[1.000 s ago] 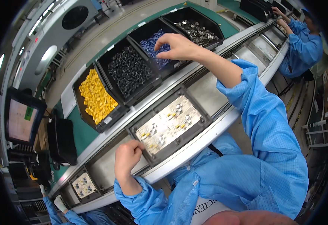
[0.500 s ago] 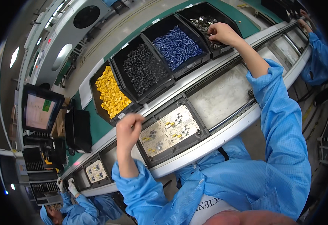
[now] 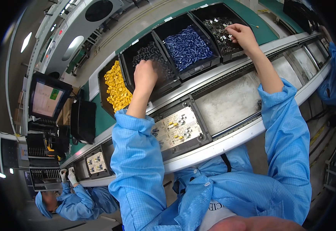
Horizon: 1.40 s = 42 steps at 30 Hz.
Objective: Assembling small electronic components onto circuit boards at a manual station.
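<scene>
My left hand (image 3: 145,76) is over the bin of small black electronic parts (image 3: 144,50), its fingers curled down toward them. Its fingertips are hidden, so what they hold, if anything, does not show. At the far right bin of silver metal-cased parts (image 3: 218,27), my right hand (image 3: 241,35) has thumb and fingers pinched together. Whatever is in that pinch is too small to make out. Below my left hand, a cream circuit board (image 3: 175,133) with yellow, black and silver parts lies in a dark carrier frame (image 3: 206,141) on the conveyor. My left sleeve covers part of it.
Bins of yellow block-shaped parts (image 3: 116,86) and blue parts (image 3: 187,48) flank the black ones. A metal rail (image 3: 229,140) edges the conveyor on my side. Farther left are a monitor (image 3: 46,96), a second board (image 3: 96,163) and a gloved co-worker (image 3: 83,200). Another person's sleeve (image 3: 331,77) shows at right.
My left hand has moved up from beside the circuit board to the bin of black parts. My right hand stays at the silver parts bin, slightly raised. The whole view has shifted a little.
</scene>
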Motion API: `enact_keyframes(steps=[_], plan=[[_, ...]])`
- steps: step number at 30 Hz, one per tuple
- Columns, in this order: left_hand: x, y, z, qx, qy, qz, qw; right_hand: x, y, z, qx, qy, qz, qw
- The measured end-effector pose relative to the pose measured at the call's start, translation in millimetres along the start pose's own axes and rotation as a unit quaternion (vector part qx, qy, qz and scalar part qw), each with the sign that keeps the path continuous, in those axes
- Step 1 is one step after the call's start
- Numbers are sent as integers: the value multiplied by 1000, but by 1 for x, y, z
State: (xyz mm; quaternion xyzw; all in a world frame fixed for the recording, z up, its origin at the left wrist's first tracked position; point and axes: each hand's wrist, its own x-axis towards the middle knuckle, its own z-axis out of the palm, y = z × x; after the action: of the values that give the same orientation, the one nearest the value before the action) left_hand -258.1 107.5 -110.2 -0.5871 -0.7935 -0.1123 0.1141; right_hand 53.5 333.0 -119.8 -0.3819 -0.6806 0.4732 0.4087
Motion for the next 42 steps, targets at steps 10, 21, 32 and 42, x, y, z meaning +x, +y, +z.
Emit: enact_keyframes(steps=[10, 21, 32, 42], plan=[[-16, 4, -7, -1, 4, -9, 1000, 19, 15, -15, 484, -25, 156, 861], [-63, 21, -50, -264, 74, 34, 961, -52, -32, 0, 528, -182, 141, 817], [-128, 37, -52, -399, -256, -83, 876, -159, -45, 89, 343, -350, 266, 830], [-134, 35, -45, -312, -236, 24, 920, -163, -52, 89, 324, -351, 257, 840]])
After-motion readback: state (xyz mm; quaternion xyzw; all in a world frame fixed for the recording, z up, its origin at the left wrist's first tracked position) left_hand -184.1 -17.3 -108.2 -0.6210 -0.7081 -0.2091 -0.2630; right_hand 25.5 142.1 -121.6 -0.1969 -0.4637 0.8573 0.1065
